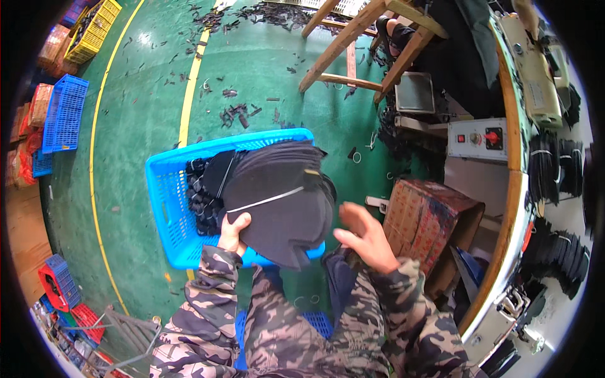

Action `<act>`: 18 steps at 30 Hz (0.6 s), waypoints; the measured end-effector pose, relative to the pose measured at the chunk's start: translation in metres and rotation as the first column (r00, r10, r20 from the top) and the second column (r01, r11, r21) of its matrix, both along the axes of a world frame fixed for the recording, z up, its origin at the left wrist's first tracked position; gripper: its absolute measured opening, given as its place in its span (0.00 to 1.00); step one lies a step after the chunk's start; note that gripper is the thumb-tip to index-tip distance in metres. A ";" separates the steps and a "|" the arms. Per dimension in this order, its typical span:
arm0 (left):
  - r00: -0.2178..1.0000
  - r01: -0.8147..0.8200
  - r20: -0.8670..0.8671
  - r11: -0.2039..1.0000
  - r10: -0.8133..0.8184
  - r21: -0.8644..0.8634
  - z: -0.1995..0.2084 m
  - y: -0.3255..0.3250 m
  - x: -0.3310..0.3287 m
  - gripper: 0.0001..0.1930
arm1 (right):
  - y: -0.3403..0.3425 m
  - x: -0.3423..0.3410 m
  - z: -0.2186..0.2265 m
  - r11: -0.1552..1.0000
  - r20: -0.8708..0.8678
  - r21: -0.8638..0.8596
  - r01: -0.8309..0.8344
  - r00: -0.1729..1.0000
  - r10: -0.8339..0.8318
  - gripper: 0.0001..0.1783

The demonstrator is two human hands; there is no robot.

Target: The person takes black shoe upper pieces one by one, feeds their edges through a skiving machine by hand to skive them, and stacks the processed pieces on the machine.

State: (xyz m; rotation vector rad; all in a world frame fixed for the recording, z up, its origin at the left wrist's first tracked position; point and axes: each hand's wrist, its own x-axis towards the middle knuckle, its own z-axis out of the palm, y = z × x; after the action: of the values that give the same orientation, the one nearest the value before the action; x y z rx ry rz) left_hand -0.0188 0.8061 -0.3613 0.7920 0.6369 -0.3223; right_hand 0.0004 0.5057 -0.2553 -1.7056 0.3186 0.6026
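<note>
A thick stack of black cut fabric pieces point(283, 217), bound by a pale strap, is held over a bright blue plastic basket point(159, 189). My left hand point(233, 234) grips the stack at its lower left edge, thumb on top. To the right of the stack, my right hand point(367, 238) is apart from it, fingers spread and holding nothing. Inside the basket, at its left side, lie more tied black bundles point(203, 198). The stack hides the right part of the basket.
A worn cardboard box point(422, 220) stands on the floor at right, beside a workbench point(513, 151) with a sewing machine point(532, 82) and black bundles. A wooden stool point(346, 57) and a seated person are at the far right. Black scraps litter the green floor. Crates point(66, 113) line the left.
</note>
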 end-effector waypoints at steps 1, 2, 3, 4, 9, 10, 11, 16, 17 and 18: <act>1.000 -0.013 -0.019 0.999 0.012 -0.032 -0.030 -0.001 0.015 0.32 | -0.012 -0.012 -0.019 0.996 -0.124 0.069 0.056 0.991 -0.048 0.35; 0.998 -0.048 -0.046 0.999 0.048 -0.002 -0.062 -0.005 0.023 0.32 | -0.022 -0.032 -0.039 0.984 -0.260 0.130 0.124 0.962 -0.087 0.32; 0.993 -0.065 -0.096 0.996 0.071 0.066 -0.101 -0.009 0.033 0.33 | -0.029 -0.054 -0.063 0.987 -0.322 0.107 0.116 0.944 -0.076 0.30; 0.984 -0.080 -0.145 0.987 0.101 0.141 -0.136 -0.011 0.041 0.34 | -0.033 -0.075 -0.082 0.991 -0.385 0.088 0.105 0.921 -0.064 0.28; 0.950 -0.106 -0.252 0.950 0.185 0.295 -0.235 -0.023 0.018 0.53 | 0.003 -0.103 -0.132 0.993 -0.400 0.100 -0.068 0.911 0.102 0.29; 0.960 -0.017 -0.261 0.948 0.104 0.317 -0.235 -0.026 0.017 0.52 | 0.016 -0.097 -0.140 0.993 -0.406 0.098 -0.059 0.909 0.094 0.29; 0.958 0.034 -0.275 0.925 0.077 0.377 -0.247 -0.008 0.006 0.46 | 0.038 -0.085 -0.145 0.982 -0.294 0.036 -0.186 0.937 0.188 0.31; 0.795 0.594 -0.236 0.638 -0.559 0.490 -0.219 -0.002 -0.002 0.47 | 0.079 -0.041 -0.225 0.818 -0.017 -0.424 -0.388 0.907 0.421 0.43; 0.756 0.611 -0.176 0.583 -0.631 0.535 -0.236 0.007 -0.014 0.51 | 0.095 -0.030 -0.229 0.770 -0.098 -0.484 -0.415 0.900 0.424 0.45; 0.652 0.667 -0.241 0.392 -0.719 0.634 -0.242 0.010 -0.024 0.54 | 0.105 -0.018 -0.225 0.707 -0.208 -0.540 -0.456 0.887 0.413 0.48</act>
State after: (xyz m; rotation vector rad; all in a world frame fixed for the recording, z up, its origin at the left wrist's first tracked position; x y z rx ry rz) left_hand -0.0425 0.8165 -0.6033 1.8117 0.2879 -0.8661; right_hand -0.0177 0.6105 -0.4807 -2.3898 0.1455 0.9922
